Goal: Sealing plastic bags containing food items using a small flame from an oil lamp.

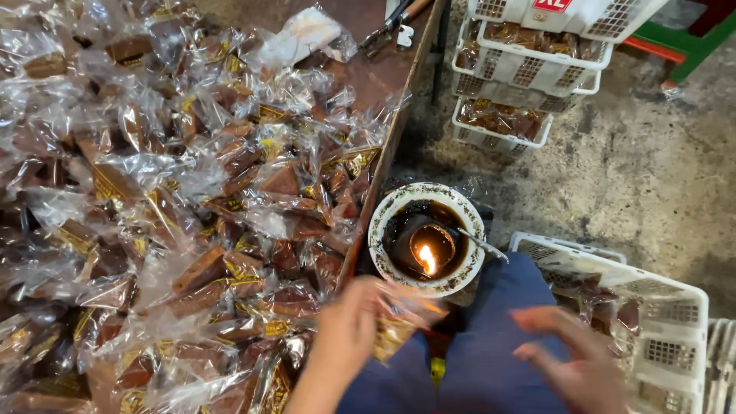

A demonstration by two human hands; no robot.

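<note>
Over lap, beside lit bowl lamp [426, 239]: left hand [346, 331] pinching blurred cellophane packet [402, 320]. Right hand [576, 359] open, empty. Light, crinkly, slippery stuff; probably best gripped by loose wrap edge, away from flame.

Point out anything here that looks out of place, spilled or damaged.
An open flame burns in a soot-blackened bowl right beside the heap of clear plastic packets on the table. The left hand holds a packet just below it; the right hand is empty. Nothing looks spilled.
</note>
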